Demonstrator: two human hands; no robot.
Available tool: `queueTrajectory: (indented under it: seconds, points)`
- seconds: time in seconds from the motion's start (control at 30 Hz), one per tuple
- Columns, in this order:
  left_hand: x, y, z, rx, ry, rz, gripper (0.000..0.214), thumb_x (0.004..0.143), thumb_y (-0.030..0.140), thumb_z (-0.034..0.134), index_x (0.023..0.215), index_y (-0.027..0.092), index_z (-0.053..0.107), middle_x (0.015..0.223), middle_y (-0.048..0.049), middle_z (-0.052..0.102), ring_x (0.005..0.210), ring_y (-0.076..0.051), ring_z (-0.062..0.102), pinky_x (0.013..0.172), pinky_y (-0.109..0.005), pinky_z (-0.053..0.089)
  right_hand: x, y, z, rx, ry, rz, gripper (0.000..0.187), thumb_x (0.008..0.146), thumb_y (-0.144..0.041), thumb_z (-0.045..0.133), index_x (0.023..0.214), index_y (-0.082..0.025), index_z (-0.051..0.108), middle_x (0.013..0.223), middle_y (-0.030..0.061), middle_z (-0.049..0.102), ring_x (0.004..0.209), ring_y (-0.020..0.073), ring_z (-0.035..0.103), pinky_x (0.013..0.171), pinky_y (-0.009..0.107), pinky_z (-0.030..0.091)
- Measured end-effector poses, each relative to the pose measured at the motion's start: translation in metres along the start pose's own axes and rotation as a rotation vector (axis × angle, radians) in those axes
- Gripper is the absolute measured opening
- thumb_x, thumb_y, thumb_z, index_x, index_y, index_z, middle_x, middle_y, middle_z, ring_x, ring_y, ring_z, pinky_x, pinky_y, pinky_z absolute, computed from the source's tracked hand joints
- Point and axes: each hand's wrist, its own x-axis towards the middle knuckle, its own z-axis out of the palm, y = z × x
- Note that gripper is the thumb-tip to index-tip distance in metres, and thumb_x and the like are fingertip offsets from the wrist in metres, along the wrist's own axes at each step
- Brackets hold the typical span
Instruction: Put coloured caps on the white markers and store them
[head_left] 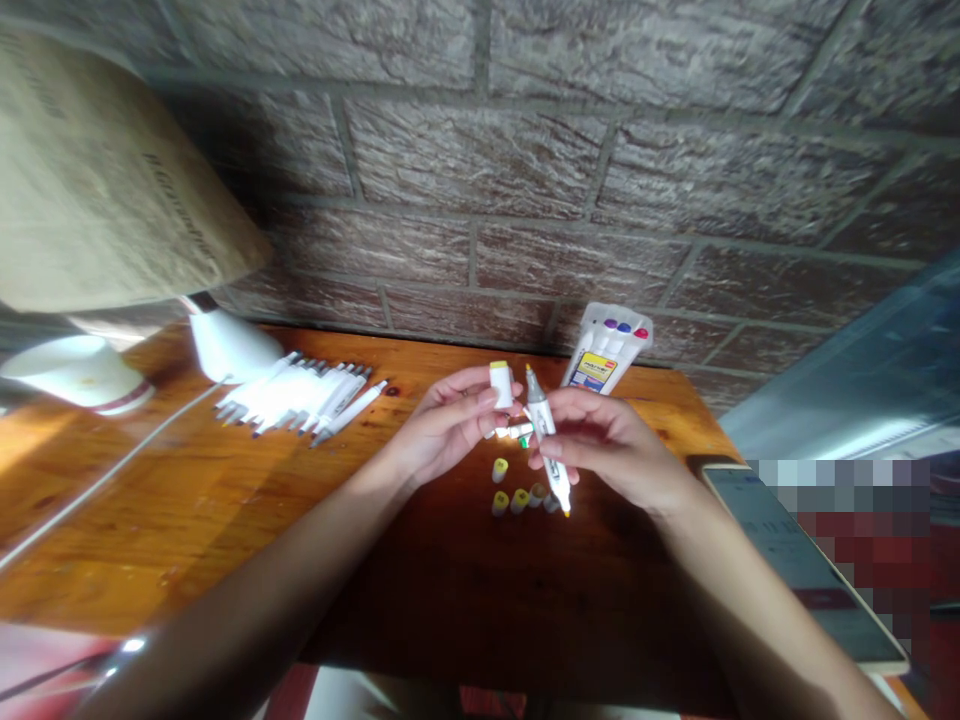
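Between the thumb and fingers of my left hand [450,420] is a white marker cap [501,386] with a yellow end. My right hand [607,440] grips a double-ended marker [550,440], white and grey, tilted with its upper end leaning left. Both of its tips are bare and orange-yellow. Below the hands, several loose caps [500,502] with yellow or brownish ends stand on the table. Behind the fingers lie more white pieces, one with a green end, partly hidden.
A row of white markers [300,395] lies left on the wooden table [225,540], near a lamp [225,340] and a white cup [82,375]. A clear marker case [607,345] stands by the brick wall. A tablet [802,570] is at the right edge. A white cable crosses the left side.
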Motion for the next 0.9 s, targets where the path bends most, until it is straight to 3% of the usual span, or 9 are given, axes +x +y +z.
queueTrajectory:
  seconds: [0.17, 0.27, 0.4, 0.6, 0.9]
  points:
    - [0.001, 0.005, -0.004, 0.105, 0.026, 0.040, 0.027, 0.070, 0.023, 0.087, 0.093, 0.017, 0.077, 0.091, -0.0033, 0.079, 0.078, -0.014, 0.074, 0.077, -0.023, 0.059, 0.001, -0.004, -0.004, 0.088, 0.103, -0.042, 0.026, 0.075, -0.024, 0.085, 0.098, -0.021, 0.074, 0.086, 0.0010, 0.077, 0.068, 0.0126, 0.073, 0.047, 0.015, 0.050]
    - [0.001, 0.015, -0.012, 0.394, -0.076, -0.027, 0.042, 0.069, 0.020, 0.087, 0.109, 0.020, 0.075, 0.092, -0.0039, 0.079, 0.083, -0.017, 0.075, 0.081, -0.028, 0.059, 0.003, -0.005, -0.007, 0.156, 0.178, -0.059, 0.029, 0.073, -0.027, 0.086, 0.098, -0.022, 0.075, 0.085, -0.0001, 0.078, 0.065, 0.0105, 0.072, 0.051, 0.015, 0.055]
    - [0.001, 0.025, -0.024, 0.751, -0.144, -0.143, 0.037, 0.065, 0.017, 0.088, 0.100, 0.014, 0.077, 0.095, -0.0069, 0.080, 0.086, -0.018, 0.074, 0.086, -0.030, 0.058, 0.005, -0.004, -0.011, 0.208, 0.229, -0.059, 0.028, 0.072, -0.026, 0.087, 0.097, -0.022, 0.075, 0.080, -0.0015, 0.078, 0.065, 0.0098, 0.073, 0.060, 0.016, 0.060]
    - [0.004, 0.022, -0.032, 0.816, -0.241, -0.189, 0.020, 0.072, 0.021, 0.084, 0.088, 0.012, 0.076, 0.091, -0.0084, 0.079, 0.085, -0.017, 0.074, 0.084, -0.030, 0.057, 0.007, -0.002, -0.012, 0.263, 0.189, -0.054, 0.024, 0.074, -0.021, 0.085, 0.097, -0.021, 0.077, 0.079, -0.0019, 0.078, 0.067, 0.0100, 0.074, 0.066, 0.017, 0.062]
    - [0.009, 0.006, -0.037, 0.877, -0.176, -0.061, 0.027, 0.072, 0.029, 0.084, 0.092, 0.012, 0.077, 0.095, -0.0093, 0.078, 0.085, -0.017, 0.072, 0.084, -0.029, 0.056, 0.008, 0.002, -0.016, 0.273, 0.240, -0.025, 0.030, 0.069, -0.022, 0.087, 0.096, -0.020, 0.075, 0.077, -0.0015, 0.077, 0.067, 0.0109, 0.073, 0.065, 0.019, 0.061]
